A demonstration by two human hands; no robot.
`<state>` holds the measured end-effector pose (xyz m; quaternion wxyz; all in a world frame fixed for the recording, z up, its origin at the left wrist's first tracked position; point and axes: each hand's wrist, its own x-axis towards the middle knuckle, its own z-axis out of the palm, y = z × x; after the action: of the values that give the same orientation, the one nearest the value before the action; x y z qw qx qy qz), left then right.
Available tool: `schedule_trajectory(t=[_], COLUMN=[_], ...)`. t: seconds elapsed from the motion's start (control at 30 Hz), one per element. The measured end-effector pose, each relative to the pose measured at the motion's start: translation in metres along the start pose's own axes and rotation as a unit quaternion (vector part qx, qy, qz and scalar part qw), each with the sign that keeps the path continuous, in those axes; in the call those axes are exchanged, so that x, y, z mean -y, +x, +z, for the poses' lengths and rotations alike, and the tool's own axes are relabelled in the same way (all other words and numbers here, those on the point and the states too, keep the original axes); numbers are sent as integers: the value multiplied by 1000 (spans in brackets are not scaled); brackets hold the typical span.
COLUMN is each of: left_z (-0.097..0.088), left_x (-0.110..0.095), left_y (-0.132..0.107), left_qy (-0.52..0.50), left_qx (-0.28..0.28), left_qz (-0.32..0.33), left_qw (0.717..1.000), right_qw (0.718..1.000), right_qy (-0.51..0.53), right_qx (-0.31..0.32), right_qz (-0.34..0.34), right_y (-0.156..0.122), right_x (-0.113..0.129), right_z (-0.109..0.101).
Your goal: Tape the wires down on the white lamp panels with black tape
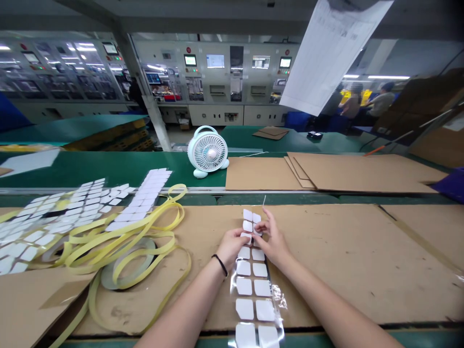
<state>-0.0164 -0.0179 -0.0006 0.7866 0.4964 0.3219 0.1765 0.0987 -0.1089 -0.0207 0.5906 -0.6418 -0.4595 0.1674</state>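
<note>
A strip of clear film (pixel 253 290) runs up the cardboard-covered bench in front of me, carrying two columns of white rounded-square pads. My left hand (pixel 230 246) comes in from the left, its fingertips pressed on a pad at the strip's middle. My right hand (pixel 271 238) pinches the film and a pad from the other side, close to my left fingers. The pads beneath my fingers are partly hidden. Beyond my hands, the far end of the strip shows several more pads. A black band circles my left wrist.
To the left lie heaps of white pads (pixel 61 220), loose yellow tape loops (pixel 123 241) and a tape roll (pixel 128 263). Cardboard sheets (pixel 355 171) and a white fan (pixel 208 151) stand on the green bench beyond. Machine cabinets and distant co-workers fill the background.
</note>
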Motion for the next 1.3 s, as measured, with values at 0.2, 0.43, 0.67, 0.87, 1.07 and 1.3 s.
schedule_trajectory(t=[0.2,0.43,0.67,0.87,1.07,1.3], left_z=[0,3,3,3,0,1], left_x=[-4,-9,-14,-15,-13,-13], left_y=[-5,-8,-11,-9,-8,-12], left_qy=[6,15,20,53,92,194], left_qx=[3,7,16,0,-14,-47], left_qz=[-1,18,27,58,86,156], left_qw=[1000,1000,999,997,992,967], right_qw=[999,996,992,981,971,967], right_qy=[-10,52,97,157,197,206], right_qx=[-35,-43,-29,-37,-34,-35], right_qz=[34,56,71,109,131,148], right_y=[1,5,2,8,7,2], right_x=[-1,-7,-2,0,4,16], right_z=[-4,-6,-1,-5,-4,2])
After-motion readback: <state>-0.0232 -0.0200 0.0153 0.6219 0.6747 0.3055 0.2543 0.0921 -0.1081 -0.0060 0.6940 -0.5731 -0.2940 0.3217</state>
